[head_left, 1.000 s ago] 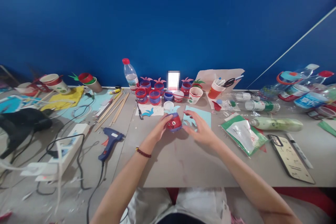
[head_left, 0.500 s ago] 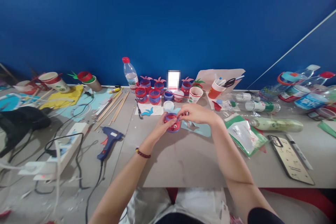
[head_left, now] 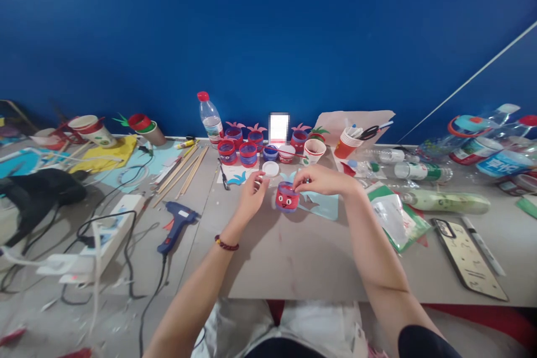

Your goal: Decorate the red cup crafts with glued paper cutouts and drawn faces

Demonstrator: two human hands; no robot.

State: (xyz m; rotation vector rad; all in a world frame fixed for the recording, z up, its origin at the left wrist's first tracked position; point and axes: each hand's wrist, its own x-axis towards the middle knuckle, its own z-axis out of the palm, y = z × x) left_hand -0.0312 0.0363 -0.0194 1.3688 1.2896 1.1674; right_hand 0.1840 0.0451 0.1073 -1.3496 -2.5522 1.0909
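Though near the red cup, left hand half-curled, apart.

Beyond the grip we see a blue wall; to the grip's right, a pale strip slants up it. Beneath, our grey table catches soft shadows, its seam running left of the grip.

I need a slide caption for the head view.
Right hand at the rim of a red cup with a face, left hand apart from it, blue glue gun farther left.
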